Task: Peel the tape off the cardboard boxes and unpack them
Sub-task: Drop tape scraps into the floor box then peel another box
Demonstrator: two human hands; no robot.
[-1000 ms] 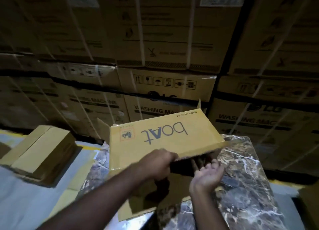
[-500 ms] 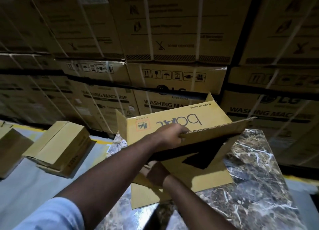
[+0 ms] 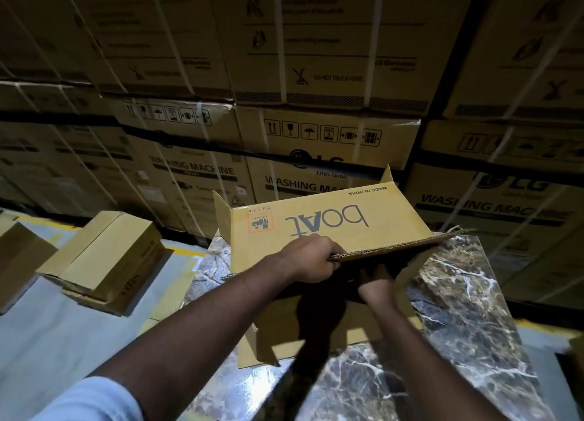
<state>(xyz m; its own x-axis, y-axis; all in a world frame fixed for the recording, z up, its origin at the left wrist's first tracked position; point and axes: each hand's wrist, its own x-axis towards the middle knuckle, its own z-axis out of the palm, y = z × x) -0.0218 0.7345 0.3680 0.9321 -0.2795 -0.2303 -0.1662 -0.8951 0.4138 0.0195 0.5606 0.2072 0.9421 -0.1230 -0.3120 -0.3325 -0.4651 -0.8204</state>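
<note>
Your left hand point(image 3: 311, 259) grips the raised flap of the opened yellow-brown cardboard box point(image 3: 328, 221); your right hand point(image 3: 377, 281) reaches inside, grip hidden; unpacking remains.

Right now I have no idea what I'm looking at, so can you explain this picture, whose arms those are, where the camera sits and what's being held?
There is no machine: a person wears a camera on the head, looking down at both bare arms. The left hand grips the raised flap edge of an open yellow-brown cardboard box printed "boAt", which rests on a dark marbled tabletop. The right hand reaches into the shadow under that flap; its fingers are hidden. Smaller brown cardboard boxes lie on the grey floor at left, before stacked washing-machine cartons.
</note>
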